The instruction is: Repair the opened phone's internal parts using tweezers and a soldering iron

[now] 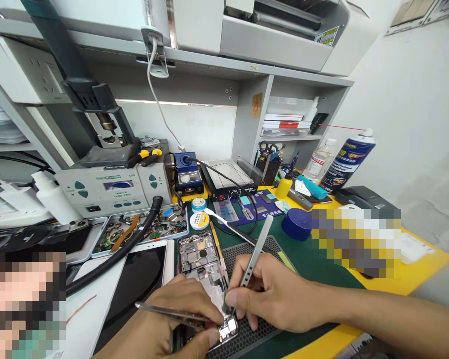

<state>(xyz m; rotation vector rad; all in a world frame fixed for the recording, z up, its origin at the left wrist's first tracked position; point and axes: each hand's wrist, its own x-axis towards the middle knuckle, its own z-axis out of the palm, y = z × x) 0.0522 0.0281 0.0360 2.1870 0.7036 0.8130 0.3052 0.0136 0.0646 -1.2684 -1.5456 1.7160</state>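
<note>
An opened smartphone (209, 279) with its inner parts bare lies on a dark honeycomb-patterned mat (243, 257). My left hand (172, 314) rests at the phone's near end, its fingers closed around dark metal tweezers (160, 310). In my right hand (273, 294) is a slim silver hand tool (258, 252) with small holes along its side, gripped like a pen. Its lower end points down at the near end of the phone, beside my left fingertips. My fingers hide the tips of both tools, so contact with the parts there cannot be seen.
Left of the phone are a white-framed tablet (142, 274) and a tray of circuit parts (172, 219). A black hose (134, 242) crosses them from the rework station (112, 187). A soldering iron cable (256, 209) loops behind; a blue round container (296, 224) stands right.
</note>
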